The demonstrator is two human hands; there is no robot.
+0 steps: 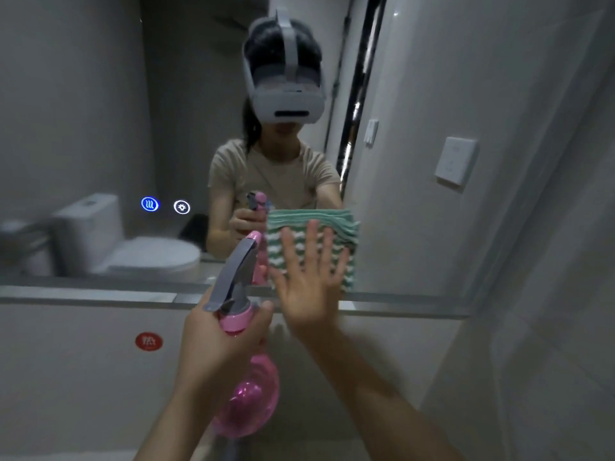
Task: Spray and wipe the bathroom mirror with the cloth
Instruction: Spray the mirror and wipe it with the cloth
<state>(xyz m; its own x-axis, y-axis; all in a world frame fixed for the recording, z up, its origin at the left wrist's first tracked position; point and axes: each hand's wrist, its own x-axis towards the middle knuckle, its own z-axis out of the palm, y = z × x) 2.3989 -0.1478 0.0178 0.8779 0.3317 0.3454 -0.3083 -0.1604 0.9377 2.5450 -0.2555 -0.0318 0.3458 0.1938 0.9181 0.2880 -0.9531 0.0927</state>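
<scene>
Head view: right hand, fingers spread flat, pins cloth to mirror (low corner); easing pressure risks dropping it, while left hand clamps bottle.

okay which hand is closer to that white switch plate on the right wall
Right. The right hand presses the cloth flat on the mirror, just left of and below the switch plate. The left hand grips the spray bottle, lower and farther left.

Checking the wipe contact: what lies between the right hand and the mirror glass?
In the head view, the folded green-and-white cloth lies between the flat right hand and the mirror.
</scene>
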